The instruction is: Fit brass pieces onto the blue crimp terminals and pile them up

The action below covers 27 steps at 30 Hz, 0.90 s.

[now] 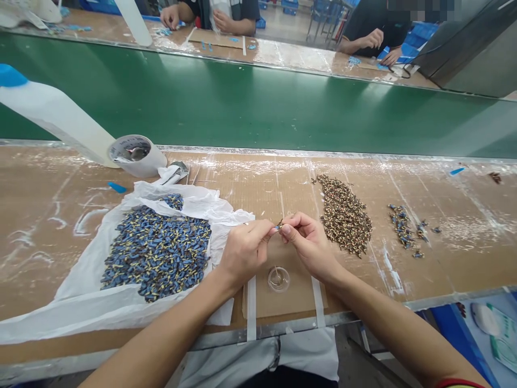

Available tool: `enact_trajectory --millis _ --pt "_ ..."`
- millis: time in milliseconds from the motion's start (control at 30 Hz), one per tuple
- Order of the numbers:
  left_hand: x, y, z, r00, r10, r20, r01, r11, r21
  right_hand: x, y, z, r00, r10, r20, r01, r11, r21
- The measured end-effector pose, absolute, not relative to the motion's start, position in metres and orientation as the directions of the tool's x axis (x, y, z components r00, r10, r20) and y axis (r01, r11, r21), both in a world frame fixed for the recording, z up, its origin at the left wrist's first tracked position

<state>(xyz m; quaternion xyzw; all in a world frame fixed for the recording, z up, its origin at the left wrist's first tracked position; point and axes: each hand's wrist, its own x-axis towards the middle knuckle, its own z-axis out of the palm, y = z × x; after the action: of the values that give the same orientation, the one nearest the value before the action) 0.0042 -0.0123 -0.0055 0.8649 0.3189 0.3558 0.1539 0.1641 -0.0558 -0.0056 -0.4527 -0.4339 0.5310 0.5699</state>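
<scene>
Pinch grip: left hand (246, 250), right hand (309, 245), blue part (278, 226)

Your head-worn camera, facing forward and down, close above your left hand (242, 250) and right hand (309, 242) at the near workbench (48, 215), green conveyor (258, 108) beyond.

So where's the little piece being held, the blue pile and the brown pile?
small piece (278, 225): head view, the exposed tip.
blue pile (157, 253): head view, middle of the heap.
brown pile (345, 215): head view, centre of the heap.
</scene>
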Motion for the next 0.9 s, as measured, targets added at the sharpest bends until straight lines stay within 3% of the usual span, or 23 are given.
enact_trajectory --millis 133,367,633,900 --pt "0.0053 -0.0140 -0.0057 0.526 0.633 0.568 0.432 -0.774 0.463 0.1620 -0.0570 -0.0050 0.052 0.998 0.036 -0.253 0.048 -0.966" --pt "0.0022 -0.0115 0.0010 0.604 0.574 0.553 0.505 -0.812 0.291 0.1672 -0.0576 -0.0006 0.026 1.000 0.016 -0.118 0.019 -0.993" --pt "0.0035 -0.0154 -0.0043 0.555 0.592 0.585 0.461 -0.804 0.376 0.1602 -0.0596 -0.0062 0.028 1.000 -0.011 -0.281 -0.003 -0.960" --pt "0.0037 -0.0078 0.0028 0.623 0.687 0.374 0.440 -0.703 0.559 0.1687 -0.0541 -0.0030 0.051 0.996 -0.070 -0.261 -0.054 -0.964"
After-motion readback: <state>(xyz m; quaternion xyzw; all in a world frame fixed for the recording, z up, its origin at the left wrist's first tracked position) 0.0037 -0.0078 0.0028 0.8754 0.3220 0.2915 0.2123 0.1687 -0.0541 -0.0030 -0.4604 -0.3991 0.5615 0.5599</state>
